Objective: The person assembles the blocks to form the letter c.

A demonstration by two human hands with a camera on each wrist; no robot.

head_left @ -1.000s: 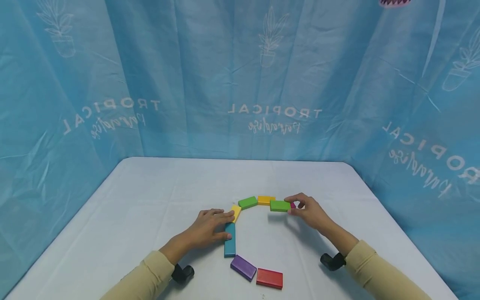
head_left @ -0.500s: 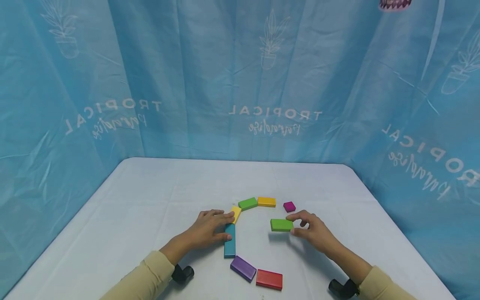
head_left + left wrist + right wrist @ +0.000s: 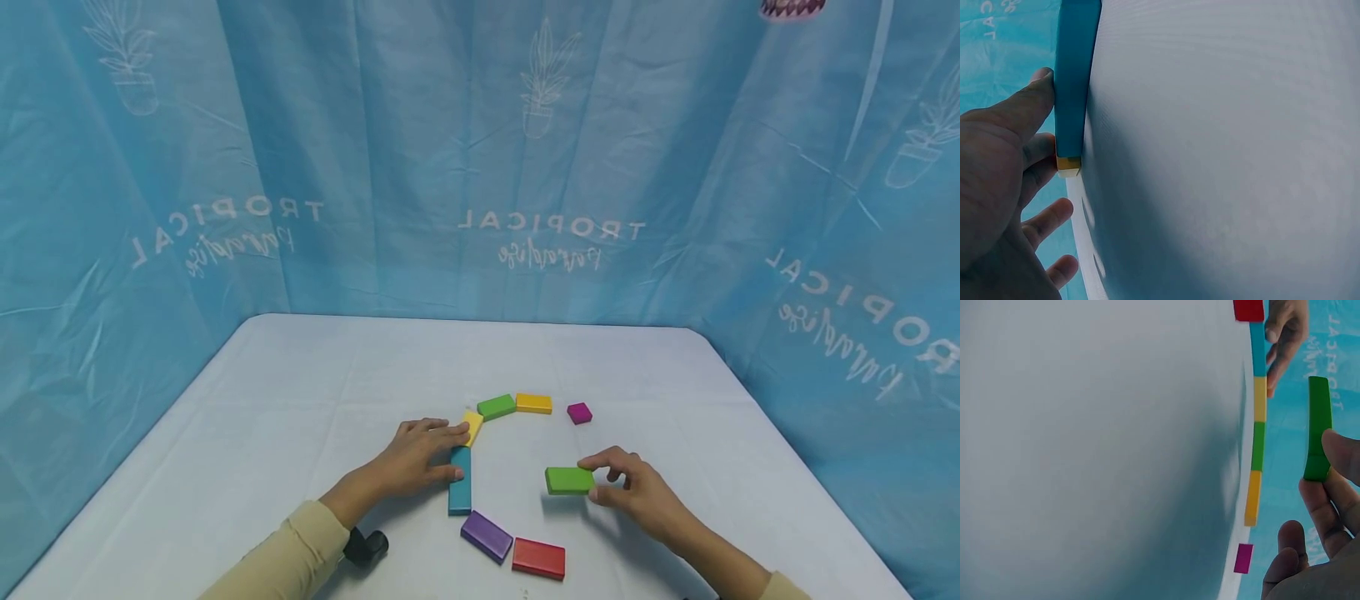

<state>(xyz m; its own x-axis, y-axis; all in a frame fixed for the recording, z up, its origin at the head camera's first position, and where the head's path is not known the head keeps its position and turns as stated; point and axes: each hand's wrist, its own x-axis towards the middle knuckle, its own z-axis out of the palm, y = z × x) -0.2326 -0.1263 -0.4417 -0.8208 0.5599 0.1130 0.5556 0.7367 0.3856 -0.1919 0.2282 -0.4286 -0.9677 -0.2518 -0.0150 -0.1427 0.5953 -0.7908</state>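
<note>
My right hand (image 3: 633, 492) pinches a green block (image 3: 569, 481) by its right end, between thumb and fingers. The block is held above the table, its shadow below it. In the right wrist view the same green block (image 3: 1318, 428) stands clear of the table. My left hand (image 3: 426, 457) rests with extended fingers on a light yellow block (image 3: 472, 427) and its thumb on a teal block (image 3: 460, 483). The left wrist view shows the thumb at the teal block (image 3: 1075, 81). Joined to the yellow block is another green block (image 3: 497, 407), then an orange-yellow block (image 3: 533, 404).
A purple block (image 3: 487, 536) and a red block (image 3: 538, 558) lie near the front, continuing the curved row. Apart from the orange-yellow block sits a small magenta block (image 3: 579, 413). The white table (image 3: 337, 367) is bordered by blue curtains (image 3: 420, 150).
My right hand has drawn the green block back toward the front of the table, uncovering the magenta block and the orange-yellow block's right end. The left hand stays put.
</note>
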